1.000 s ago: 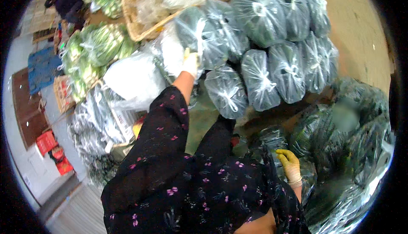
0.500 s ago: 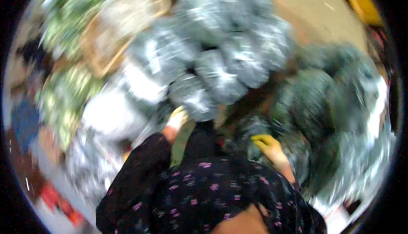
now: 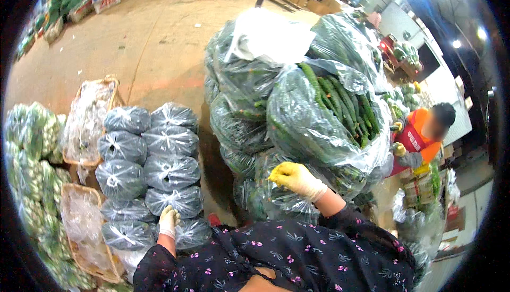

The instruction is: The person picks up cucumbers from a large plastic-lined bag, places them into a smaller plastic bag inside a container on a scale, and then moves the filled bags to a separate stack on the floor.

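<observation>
Apparently, the left hand (image 3: 169, 222) and right hand (image 3: 297, 179), both gloved, were being positioned among bagged produce, with no bag lifted.
At lower left, the left hand, fingers loosely bent, was over the tied plastic bags (image 3: 172, 172); contact was unclear. Just below center, the right hand, fingers curled, was in front of a large bag (image 3: 308, 119) with cucumbers (image 3: 342, 103) exposed, right of center; whether it pinched plastic was unclear. A firm grip seemed the next need, fingers spread around gathered plastic.

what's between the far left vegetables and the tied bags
In the head view, two wicker baskets holding clear plastic lie between the vegetables and the tied bags.
</observation>
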Demonstrator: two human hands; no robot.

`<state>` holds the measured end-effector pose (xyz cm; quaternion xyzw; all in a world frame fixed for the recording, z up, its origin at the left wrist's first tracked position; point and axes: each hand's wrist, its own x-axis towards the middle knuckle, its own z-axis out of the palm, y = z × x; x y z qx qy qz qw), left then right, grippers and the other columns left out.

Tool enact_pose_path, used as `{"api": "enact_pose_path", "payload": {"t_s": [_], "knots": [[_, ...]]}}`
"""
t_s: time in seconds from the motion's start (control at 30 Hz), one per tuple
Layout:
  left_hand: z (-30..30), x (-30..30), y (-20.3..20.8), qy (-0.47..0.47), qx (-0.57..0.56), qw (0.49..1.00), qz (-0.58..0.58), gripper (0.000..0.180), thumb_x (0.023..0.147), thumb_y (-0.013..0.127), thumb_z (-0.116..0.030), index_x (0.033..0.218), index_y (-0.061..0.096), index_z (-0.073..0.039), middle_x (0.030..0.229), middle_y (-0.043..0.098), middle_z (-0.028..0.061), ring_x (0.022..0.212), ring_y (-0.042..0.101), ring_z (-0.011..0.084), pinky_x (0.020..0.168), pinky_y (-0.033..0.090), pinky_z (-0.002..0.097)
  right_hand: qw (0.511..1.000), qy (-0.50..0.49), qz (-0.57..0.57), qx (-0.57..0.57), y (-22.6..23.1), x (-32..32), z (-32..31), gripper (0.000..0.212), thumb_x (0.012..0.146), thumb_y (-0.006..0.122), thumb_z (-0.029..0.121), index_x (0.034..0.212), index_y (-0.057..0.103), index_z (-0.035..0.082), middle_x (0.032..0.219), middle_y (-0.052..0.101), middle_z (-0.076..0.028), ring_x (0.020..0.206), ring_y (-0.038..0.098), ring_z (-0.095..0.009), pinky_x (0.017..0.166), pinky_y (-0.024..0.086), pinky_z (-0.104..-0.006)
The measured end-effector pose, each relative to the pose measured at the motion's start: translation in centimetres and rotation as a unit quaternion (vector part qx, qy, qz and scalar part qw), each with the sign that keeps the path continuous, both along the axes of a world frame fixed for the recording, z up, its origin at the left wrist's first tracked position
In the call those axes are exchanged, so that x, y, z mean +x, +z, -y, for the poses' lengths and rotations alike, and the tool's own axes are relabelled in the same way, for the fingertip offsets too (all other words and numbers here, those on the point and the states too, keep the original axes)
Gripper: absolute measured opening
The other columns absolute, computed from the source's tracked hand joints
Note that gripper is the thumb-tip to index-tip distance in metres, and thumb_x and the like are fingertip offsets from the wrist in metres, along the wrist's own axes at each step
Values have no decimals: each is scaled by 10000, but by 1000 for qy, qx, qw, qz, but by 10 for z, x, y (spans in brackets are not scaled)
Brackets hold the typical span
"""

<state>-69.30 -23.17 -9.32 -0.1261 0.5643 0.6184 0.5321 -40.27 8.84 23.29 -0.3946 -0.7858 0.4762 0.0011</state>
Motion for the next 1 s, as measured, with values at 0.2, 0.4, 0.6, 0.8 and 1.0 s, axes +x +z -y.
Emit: {"api": "enact_pose_path", "payload": {"t_s": [0.2, 0.4, 0.6, 0.8, 1.0], "knots": [[-135, -17, 101, -200, 0, 929, -310, 191, 871, 582, -239, 885, 648, -60, 689, 596, 37, 609, 560, 131, 540, 430, 271, 999, -13, -48, 17, -21, 99, 16, 194, 870, 642, 222, 932, 713, 53, 949, 691, -108, 904, 649, -230, 833, 502, -319], [-320, -16, 263, -262, 33, 687, -677, 447, 866, 603, -420, 703, 638, -5, 748, 632, 179, 752, 605, 321, 697, 457, 397, 994, -57, -69, 60, -1, 170, 33, 173, 859, 655, 181, 952, 704, 44, 950, 689, -110, 923, 643, -223, 836, 498, -315], [-484, 19, 379, -239, 32, 593, -768, 280, 801, 597, -304, 859, 690, -46, 901, 655, 222, 857, 633, 346, 754, 481, 412, 983, -170, -69, 24, 3, 217, 43, 170, 858, 659, 159, 975, 696, 41, 985, 702, -84, 926, 653, -183, 842, 494, -298], [-590, -10, 357, -221, -41, 501, -836, 342, 847, 517, -280, 1051, 682, -59, 1080, 656, 208, 1021, 610, 360, 930, 454, 407, 971, -231, -56, 12, -6, 225, 50, 198, 861, 663, 194, 1006, 697, 64, 1009, 695, -86, 931, 651, -190, 838, 500, -305], [-628, -27, 311, -317, -77, 514, -793, 429, 923, 427, -385, 1142, 657, -96, 1141, 640, 202, 1090, 589, 379, 930, 441, 452, 955, -289, -68, -11, 8, 193, 47, 193, 862, 660, 178, 1010, 694, 59, 1010, 686, -90, 934, 643, -205, 859, 489, -306]]}}
